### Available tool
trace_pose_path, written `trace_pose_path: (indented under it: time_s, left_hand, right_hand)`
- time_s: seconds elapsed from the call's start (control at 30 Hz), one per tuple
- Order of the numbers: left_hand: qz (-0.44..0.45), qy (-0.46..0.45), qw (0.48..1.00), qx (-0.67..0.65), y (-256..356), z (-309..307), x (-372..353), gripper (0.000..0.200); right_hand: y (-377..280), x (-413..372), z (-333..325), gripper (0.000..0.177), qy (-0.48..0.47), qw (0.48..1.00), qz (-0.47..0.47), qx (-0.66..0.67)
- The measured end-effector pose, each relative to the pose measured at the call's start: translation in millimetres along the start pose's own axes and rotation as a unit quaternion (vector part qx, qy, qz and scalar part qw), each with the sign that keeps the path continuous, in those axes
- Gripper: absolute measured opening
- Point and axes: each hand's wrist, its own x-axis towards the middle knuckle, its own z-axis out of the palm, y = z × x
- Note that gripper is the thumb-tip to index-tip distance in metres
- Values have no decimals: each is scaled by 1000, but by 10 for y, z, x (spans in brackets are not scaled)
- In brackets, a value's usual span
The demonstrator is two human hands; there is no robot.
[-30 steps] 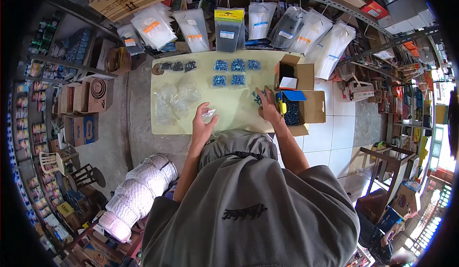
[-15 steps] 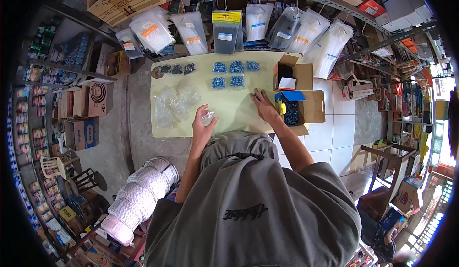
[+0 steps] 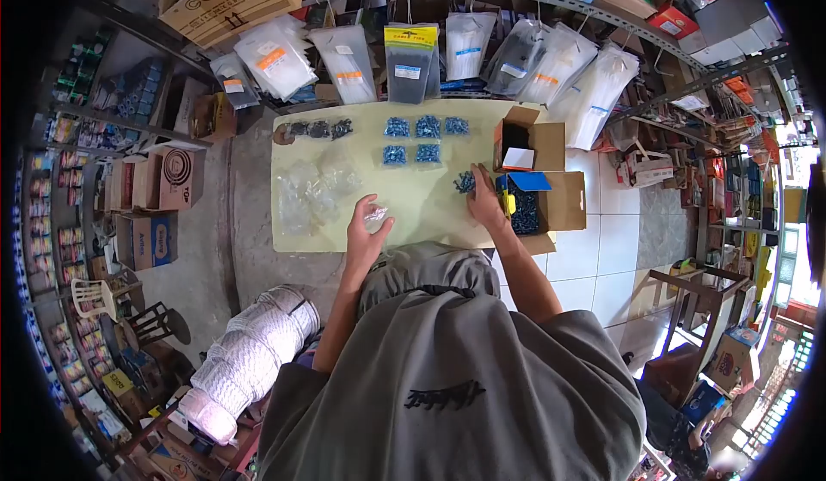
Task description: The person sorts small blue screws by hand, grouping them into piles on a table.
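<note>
Pinching a crinkled clear bag between thumb and curled fingers of the left hand, over the near side of the table. Reaching with the right hand to the loose blue pieces, fingers mostly straight and alongside the pile; cannot tell of any grasp on single pieces. Just right of that hand, see an open carton with more blue pieces inside; beyond it, another open carton with dark contents and a white card. Farther back, note five filled blue packets, three over two. At left, note flat clear bags, with dark packets behind.
</note>
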Motion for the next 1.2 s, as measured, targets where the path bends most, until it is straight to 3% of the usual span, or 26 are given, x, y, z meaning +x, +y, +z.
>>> trace_pose_path:
  time_s: [0.07, 0.3, 0.4, 0.47, 0.57, 0.77, 0.97, 1.07, 1.13, 1.2]
  left_hand:
    - [1, 0, 1000, -2, -16, 13, -7, 55]
    - [17, 9, 1000, 0, -24, 10, -18, 55]
    - [14, 9, 1000, 1, -19, 3, -34, 55]
    - [13, 10, 1000, 3, -17, 0, -30, 55]
    - [19, 13, 1000, -4, -30, -4, -43, 54]
    - [10, 21, 1000, -13, 32, -67, -115, 54]
    - [-24, 24, 999, 35, -31, -141, -317, 52]
    - [-51, 12, 998, 35, -93, -144, -407, 52]
    - [-64, -1, 997, 42, -82, -134, -410, 51]
    - [-70, -9, 997, 43, -70, -110, -417, 51]
  right_hand:
    - [54, -3, 59, 59, 57, 998, 11, 17]
    - [-80, 101, 4, 49, 47, 995, 90, -2]
    - [-303, 165, -118, 51, -4, 994, 108, 19]
    - [-346, 192, -118, 60, -46, 994, 42, -89]
    - [-260, 200, -54, 61, -108, 983, 13, -146]
    - [-176, 42, 108, 59, -6, 966, -15, -259]
    - [-177, 222, 206, 56, 5, 959, 38, -281]
    - [-134, 298, 238, 42, 22, 972, 36, -231]
    - [-87, 342, 203, 24, 20, 983, -21, -180]
    - [-68, 341, 181, 20, 30, 988, -34, -148]
